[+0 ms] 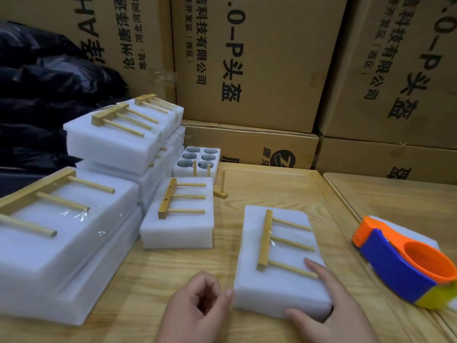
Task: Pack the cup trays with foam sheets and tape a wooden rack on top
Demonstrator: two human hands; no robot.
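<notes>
A white foam pack (284, 288) lies near the table's front with a wooden rack (268, 240) on top, a strip of clear tape across it. My right hand (331, 308) holds the pack's near right corner, fingers on top and thumb against the front side. My left hand (197, 310) hovers just left of the pack, fingers loosely curled and holding nothing. An open foam cup tray (197, 158) with dark cups stands at the back. Another pack with a rack (180, 214) lies between them.
An orange and blue tape dispenser (405, 263) rests on a foam sheet at right. Finished packs with racks are stacked at left (61, 243) and behind (123, 134). A loose rack (221, 191) stands by the cup tray. Cardboard boxes (259, 70) wall the back; dark bags (37, 95) lie far left.
</notes>
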